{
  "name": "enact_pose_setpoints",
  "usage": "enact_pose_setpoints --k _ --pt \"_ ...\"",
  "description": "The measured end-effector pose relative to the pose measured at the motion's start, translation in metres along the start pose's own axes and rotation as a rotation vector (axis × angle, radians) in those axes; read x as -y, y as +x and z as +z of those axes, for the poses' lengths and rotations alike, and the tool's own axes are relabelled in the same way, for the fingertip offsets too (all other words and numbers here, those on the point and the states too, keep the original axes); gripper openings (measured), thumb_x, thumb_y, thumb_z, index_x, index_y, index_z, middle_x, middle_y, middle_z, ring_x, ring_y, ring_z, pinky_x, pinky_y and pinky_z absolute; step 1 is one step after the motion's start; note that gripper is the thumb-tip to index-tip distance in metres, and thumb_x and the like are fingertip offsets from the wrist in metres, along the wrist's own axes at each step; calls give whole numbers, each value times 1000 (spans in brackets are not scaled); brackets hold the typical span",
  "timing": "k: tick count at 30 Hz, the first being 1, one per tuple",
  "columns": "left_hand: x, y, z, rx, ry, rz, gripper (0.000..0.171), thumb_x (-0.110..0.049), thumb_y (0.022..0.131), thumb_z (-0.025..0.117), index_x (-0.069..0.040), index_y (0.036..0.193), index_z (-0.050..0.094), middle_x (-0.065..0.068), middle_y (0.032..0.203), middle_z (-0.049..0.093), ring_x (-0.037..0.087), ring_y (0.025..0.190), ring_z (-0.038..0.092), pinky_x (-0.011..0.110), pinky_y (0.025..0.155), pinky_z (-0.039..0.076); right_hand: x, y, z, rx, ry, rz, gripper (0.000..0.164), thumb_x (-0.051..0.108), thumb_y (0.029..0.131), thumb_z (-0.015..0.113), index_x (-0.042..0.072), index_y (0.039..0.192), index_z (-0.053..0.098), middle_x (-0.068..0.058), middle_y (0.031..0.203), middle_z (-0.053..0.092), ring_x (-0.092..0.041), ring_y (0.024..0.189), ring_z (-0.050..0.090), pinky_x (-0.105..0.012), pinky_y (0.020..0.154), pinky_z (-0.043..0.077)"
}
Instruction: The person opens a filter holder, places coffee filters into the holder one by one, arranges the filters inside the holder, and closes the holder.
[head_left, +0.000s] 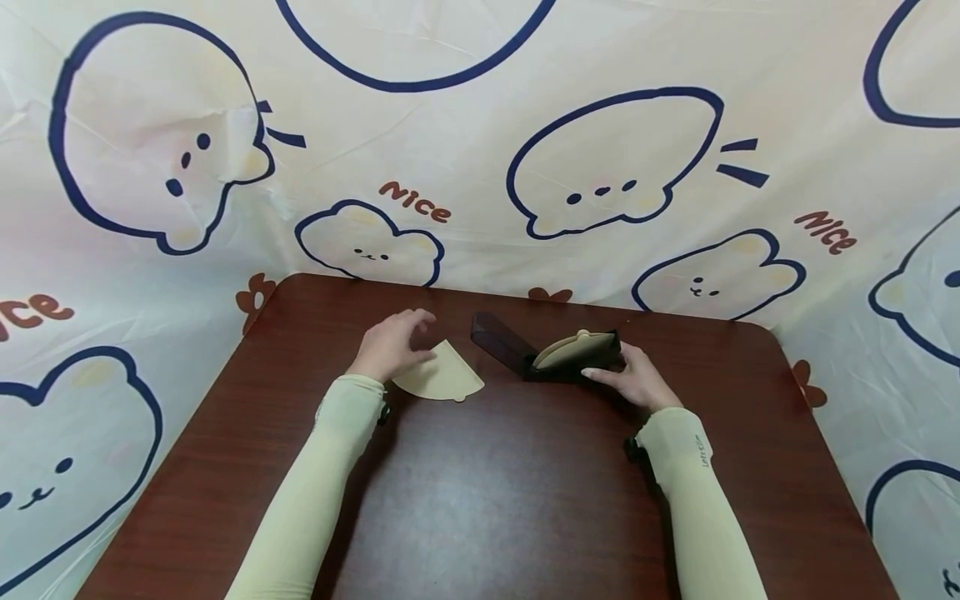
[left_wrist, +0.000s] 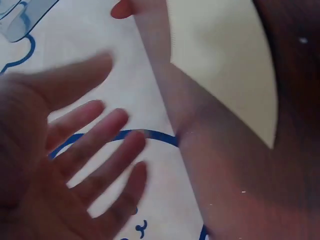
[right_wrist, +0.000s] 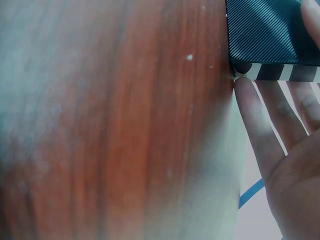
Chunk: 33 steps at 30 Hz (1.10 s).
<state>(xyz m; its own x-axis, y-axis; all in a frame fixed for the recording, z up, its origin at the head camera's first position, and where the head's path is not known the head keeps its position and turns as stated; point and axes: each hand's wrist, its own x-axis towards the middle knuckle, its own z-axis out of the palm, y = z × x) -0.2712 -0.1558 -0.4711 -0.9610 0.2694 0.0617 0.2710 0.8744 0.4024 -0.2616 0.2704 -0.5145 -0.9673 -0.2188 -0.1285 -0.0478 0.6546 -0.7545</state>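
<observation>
A cream, fan-shaped coffee filter paper [head_left: 442, 377] lies flat on the table. Over its left edge is my left hand [head_left: 392, 346], fingers spread and loosely bent. In the left wrist view a gap shows between that hand [left_wrist: 75, 145] and the filter paper [left_wrist: 225, 65], with nothing held. My right hand [head_left: 637, 379] grips the right end of a dark filter case [head_left: 566, 372], its thumb in front. More cream filter papers [head_left: 573, 348] stick up out of the case, and its lid [head_left: 498, 340] hangs open to the left. The right wrist view shows the case's ribbed dark surface [right_wrist: 275, 32] between thumb and fingers.
The brown wooden table [head_left: 480, 500] has rounded far corners. A pale printed cloth [head_left: 480, 150] with cartoon bears hangs close behind the table and along both sides.
</observation>
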Motion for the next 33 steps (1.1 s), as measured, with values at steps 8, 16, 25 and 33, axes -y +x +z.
enact_pose_setpoints --k 8,16,25,33 --pt "5 -5 21 223 -37 -30 98 -40 57 92 -14 139 46 10 127 53 30 116 50 49 93 44 0 1 1 1 -2 6 62 57 75 73 20 122 55 -4 117 60 -24 101 54 -45 93 43" --pt "2 -3 28 229 -32 -29 104 -36 51 95 -11 139 45 13 122 52 29 110 50 47 93 44 0 1 1 -7 -9 -14 61 54 77 73 18 122 56 -6 116 61 -24 101 53 -45 92 42" --pt "2 -4 25 280 -122 -44 102 -21 52 96 -14 139 44 14 113 54 28 102 53 44 87 46 0 1 1 2 -5 -21 63 55 77 72 17 125 55 -7 119 60 -24 103 53 -46 94 42" --pt "2 -4 25 293 -187 -40 100 -16 53 95 -15 139 45 11 105 56 25 95 55 40 83 47 1 0 -1 2 15 -9 56 48 79 74 17 122 56 -6 119 60 -26 105 53 -49 98 41"
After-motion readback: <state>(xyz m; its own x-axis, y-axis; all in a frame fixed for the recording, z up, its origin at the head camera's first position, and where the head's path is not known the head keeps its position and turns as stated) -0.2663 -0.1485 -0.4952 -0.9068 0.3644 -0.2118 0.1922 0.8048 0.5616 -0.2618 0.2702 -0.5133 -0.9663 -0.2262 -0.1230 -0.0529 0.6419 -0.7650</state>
